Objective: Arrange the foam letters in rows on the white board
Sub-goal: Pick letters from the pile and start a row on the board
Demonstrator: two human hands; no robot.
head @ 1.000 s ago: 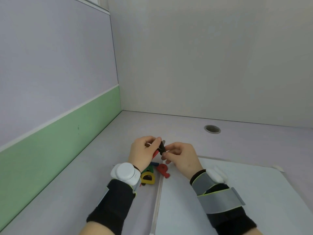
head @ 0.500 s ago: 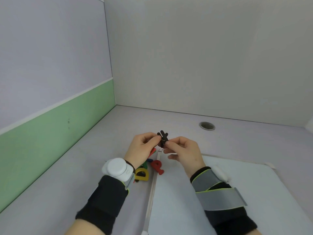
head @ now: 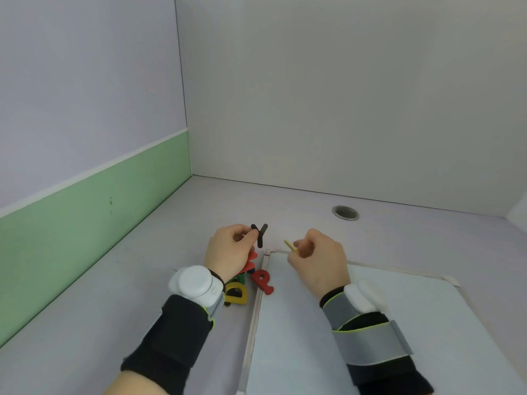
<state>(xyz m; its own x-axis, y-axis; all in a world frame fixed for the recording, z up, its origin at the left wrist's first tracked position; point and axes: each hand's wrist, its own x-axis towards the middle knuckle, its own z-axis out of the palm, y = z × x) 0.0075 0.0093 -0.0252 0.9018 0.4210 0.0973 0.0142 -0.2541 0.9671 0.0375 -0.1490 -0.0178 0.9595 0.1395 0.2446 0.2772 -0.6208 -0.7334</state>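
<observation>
Left hand: my left hand (head: pixel 228 252) pinches a black Y-shaped foam letter (head: pixel 259 235) by one arm; it stands upright, clear of the pale desk (head: pixel 142 295)
Right hand: my right hand (head: pixel 316 260) pinches a thin yellow foam sliver (head: pixel 291 246) at the fingertips; which letter it is I cannot tell
Board: the flat white board (head: pixel 385 323) lies under my right hand and wrist; I see no row on it yet
Pile: a red foam P (head: pixel 263 280) lies across the board's edge between my wrists; a yellow foam D (head: pixel 236 293) and other bits sit beneath my left palm
Risk: so light a pinch could let the Y twist or drop into the pile; my left wrist could sweep the P and D about; the sliver may bend or slip; a crooked first letter would skew the row
</observation>
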